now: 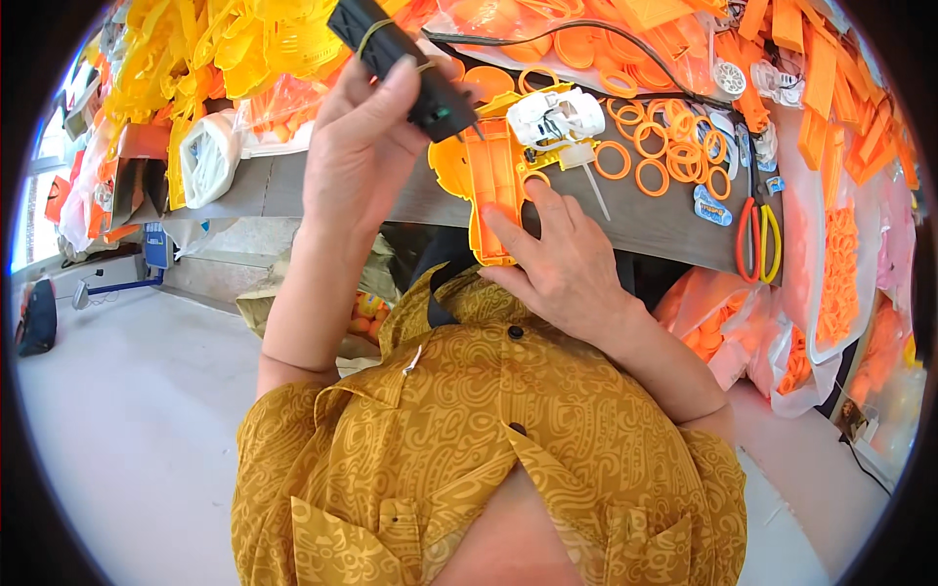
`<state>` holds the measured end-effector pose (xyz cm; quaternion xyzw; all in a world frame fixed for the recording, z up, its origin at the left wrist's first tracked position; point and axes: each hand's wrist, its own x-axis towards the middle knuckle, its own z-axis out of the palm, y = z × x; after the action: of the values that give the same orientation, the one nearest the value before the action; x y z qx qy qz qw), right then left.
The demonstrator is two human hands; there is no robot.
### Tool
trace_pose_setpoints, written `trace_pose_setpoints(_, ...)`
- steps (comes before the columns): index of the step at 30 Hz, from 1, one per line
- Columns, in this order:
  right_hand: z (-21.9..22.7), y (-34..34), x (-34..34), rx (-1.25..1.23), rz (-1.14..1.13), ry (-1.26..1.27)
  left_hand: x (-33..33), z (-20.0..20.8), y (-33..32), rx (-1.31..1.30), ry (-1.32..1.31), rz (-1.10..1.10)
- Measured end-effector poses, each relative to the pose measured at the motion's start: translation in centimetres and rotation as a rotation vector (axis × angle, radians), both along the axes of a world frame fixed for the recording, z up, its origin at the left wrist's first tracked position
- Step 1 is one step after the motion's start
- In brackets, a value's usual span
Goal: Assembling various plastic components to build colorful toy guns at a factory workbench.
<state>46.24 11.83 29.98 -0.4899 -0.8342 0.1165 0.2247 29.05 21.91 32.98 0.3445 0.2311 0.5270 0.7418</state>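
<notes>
My left hand (366, 137) is closed around a black, boxy handheld tool (420, 93) with a rubber band wound about it. A thin metal tip, like a screwdriver bit, points from its lower end toward an orange-yellow plastic toy shell (496, 186). The shell lies open side up at the table's near edge. My right hand (567, 249) rests on the shell's right side, thumb and fingers gripping its near part. A white plastic mechanism (555, 119) with dark wires sits at the shell's far right. Beside it, a white stick-like piece (596, 186) lies on the tabletop.
Several orange rings (674, 146) lie to the right, near red- and yellow-handled scissors (760, 239). A black cable (616, 31) arcs over the far parts. Yellow shells (254, 44) are heaped far left, beside a white bag-lined container (208, 161). Bags of orange parts (718, 322) hang at right.
</notes>
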Motion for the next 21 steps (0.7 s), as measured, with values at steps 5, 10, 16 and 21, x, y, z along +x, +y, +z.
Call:
trace_pose_setpoints(5, 0.0, 0.1, 0.3, -0.045, 0.012, 0.027, 1.9, -0.5, 1.0, 0.213, 0.225, 0.038)
trace_pose_setpoints(10, -0.2, 0.2, 0.4, -0.044, 0.018, 0.054, 2.3, -1.5, 1.5, 0.286, 0.369, 0.071)
trace_pose_setpoints(16, -0.6, 0.3, 0.5, -0.024, 0.023, 0.084, 2.4, -1.5, 1.3, 0.270, 0.434, 0.117)
trace_pose_setpoints(21, -0.8, 0.5, 0.6, 0.006, 0.022, 0.112, 2.5, -1.6, 1.2, 0.398, 0.532, 0.199)
